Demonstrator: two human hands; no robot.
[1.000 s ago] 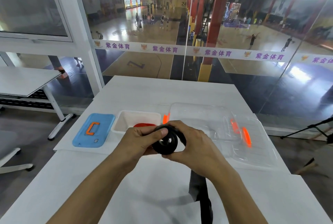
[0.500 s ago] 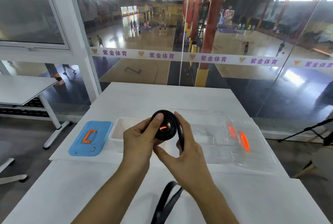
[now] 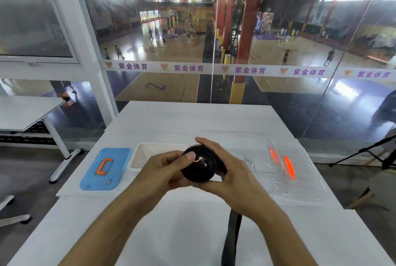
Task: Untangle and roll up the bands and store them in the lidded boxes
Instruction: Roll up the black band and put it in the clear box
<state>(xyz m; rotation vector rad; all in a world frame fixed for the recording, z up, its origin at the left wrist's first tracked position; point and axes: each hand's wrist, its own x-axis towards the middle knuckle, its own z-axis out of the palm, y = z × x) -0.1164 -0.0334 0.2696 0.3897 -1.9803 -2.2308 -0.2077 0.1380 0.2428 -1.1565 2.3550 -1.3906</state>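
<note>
Now both hands hold black band (image 3: 198, 164) above table (image 3: 171, 120), coil between them. Left hand (image 3: 162, 173) pinches coil, thumb on face; right hand (image 3: 227, 171) curls round rim. Loose tail hangs straight down toward person (right hand nearer). White box (image 3: 147, 154) just behind.

Black band (image 3: 198, 164): coil is motion-blurred, its near side covered by both hands, and the loose tail (image 3: 232, 235) runs off the bottom edge. White box (image 3: 147, 154): right end and contents hidden behind the left hand (image 3: 159, 176). Clear lid (image 3: 300, 171) is hard to outline against the bench (image 3: 192, 120); the forearms are cut by the frame.
</note>
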